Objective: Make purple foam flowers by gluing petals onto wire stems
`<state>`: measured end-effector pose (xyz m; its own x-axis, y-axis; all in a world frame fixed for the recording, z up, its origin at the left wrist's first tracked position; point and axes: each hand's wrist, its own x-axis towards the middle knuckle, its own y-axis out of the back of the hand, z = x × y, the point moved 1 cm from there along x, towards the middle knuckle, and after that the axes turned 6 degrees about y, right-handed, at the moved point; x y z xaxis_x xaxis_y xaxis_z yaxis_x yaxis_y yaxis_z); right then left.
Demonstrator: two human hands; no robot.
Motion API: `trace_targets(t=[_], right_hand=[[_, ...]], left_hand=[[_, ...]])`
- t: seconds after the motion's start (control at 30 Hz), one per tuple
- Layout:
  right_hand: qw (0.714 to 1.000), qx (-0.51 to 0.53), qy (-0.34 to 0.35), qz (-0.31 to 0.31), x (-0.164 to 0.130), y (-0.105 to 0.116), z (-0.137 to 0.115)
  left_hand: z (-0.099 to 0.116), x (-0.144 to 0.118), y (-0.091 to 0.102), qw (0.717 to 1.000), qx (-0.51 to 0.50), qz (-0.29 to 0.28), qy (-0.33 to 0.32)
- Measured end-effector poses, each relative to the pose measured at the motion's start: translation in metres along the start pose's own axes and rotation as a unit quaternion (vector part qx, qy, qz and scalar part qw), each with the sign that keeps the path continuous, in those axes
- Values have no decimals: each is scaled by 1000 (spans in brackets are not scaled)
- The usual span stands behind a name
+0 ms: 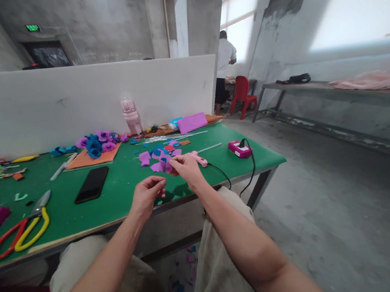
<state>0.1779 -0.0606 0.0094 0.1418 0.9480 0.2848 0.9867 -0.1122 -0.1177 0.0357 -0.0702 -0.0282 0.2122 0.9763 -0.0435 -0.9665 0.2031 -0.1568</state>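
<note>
"What does each hand have?"

"The right grip [186,168] is pinched closed at the fingertips on a purple flower [164,164]. The left grip [144,193] is half curled, thumb close to the first finger; whether anything thin sits between them, I can't tell."

"And how does the flower lie from them?"

"Just off the right fingertips, on their left side, touching. From the left grip it's a little beyond and to the right, apart from it. So the right is nearer. It's bunched, so I can't make out a long axis."

"How does it look?"

"Ruffled, light purple, with uneven edges, above the green worktop [59,183]. Its outline blurs into the loose purple petals [144,159] just beyond the right grip."

"Farther off?"

"Blue and purple flowers [99,144], beyond both grips and to the left."
</note>
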Motion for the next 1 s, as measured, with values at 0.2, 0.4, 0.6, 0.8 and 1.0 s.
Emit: trace_targets(t=[0.2, 0.4, 0.6, 0.8, 1.0], right_hand=[[1000, 12, -6, -4, -2, -1, -2], [1000, 0, -5, -2, -2, 0, -2], [1000, 8, -2, -12, -2, -1, 0], [1000, 28, -3, -12, -1, -1, 3], [999, 45, -1, -16, -1, -2, 3]], left_hand=[[-2, -1, -1, 1000, 0, 3, -13], [2, -3, -4, 1000, -5, 10, -15], [2, -3, -5, 1000, -5, 17, -16], [0, -1, -3, 1000, -6, 15, -23], [-2, -1, -2, 1000, -11, 14, -24]])
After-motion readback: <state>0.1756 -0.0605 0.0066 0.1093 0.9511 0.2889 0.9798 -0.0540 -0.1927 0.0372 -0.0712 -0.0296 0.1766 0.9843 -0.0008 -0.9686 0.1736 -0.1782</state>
